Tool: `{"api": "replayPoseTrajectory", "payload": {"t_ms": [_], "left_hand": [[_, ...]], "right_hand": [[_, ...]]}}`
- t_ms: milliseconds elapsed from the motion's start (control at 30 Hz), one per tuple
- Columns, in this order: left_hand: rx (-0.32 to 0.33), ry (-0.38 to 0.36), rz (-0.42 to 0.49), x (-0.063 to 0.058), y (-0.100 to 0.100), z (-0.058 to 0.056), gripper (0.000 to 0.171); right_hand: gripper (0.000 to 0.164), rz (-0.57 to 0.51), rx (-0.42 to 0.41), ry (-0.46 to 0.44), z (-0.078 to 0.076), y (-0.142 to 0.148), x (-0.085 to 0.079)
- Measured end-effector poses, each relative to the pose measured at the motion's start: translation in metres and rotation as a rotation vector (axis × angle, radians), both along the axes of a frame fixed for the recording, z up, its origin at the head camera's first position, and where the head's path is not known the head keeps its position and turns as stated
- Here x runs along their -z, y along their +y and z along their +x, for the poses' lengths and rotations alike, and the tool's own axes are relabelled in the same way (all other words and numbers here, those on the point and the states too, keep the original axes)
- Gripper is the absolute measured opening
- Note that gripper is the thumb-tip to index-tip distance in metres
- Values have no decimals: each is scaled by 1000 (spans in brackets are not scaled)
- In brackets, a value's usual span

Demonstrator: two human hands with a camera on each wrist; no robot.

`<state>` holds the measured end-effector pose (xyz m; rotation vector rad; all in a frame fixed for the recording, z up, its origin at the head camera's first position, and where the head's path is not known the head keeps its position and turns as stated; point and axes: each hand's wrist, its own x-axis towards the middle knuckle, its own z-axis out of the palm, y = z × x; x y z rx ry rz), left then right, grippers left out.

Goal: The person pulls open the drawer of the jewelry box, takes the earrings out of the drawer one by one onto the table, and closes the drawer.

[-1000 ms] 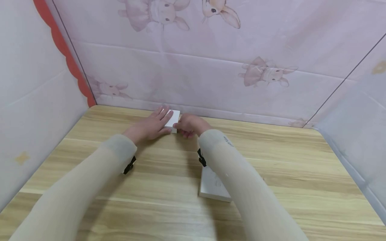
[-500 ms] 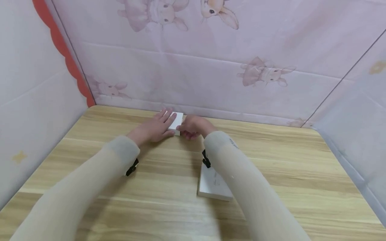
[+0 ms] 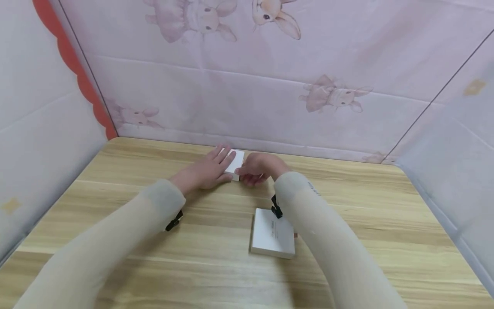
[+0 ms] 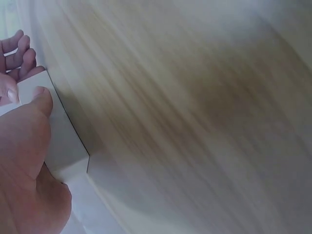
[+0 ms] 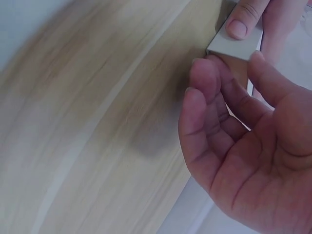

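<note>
Crosswise, small box (image 3: 238,160), brown end (image 5: 237,68) rightward

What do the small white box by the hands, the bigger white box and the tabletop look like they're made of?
The small box: probably stiff cardboard, matte white, judging by its crisp square edges.
The bigger box: likely cardboard too, smooth and white, with faint lettering on top.
The tabletop: wood or wood-look laminate, seemingly satin; streaky grain shows, but I can't tell which.
</note>
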<state>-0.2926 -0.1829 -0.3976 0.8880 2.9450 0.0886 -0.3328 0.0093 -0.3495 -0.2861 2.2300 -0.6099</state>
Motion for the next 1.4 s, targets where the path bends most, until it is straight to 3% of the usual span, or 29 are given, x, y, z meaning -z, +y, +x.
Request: {"api": "replayPoseTrajectory", "payload": {"t_ms": [633,1133,1400], "left_hand": [[13,-39,11,3,33,11,78],[5,-31,-50,-1,62,22,76],[23,-13,-90,4,82,25,76]], "right_hand": [[37,12,-39,-90,6,36,-1],[36,-39,-59,-117,11,65,1],[36,-47,-88,-142,13,85,4]]}}
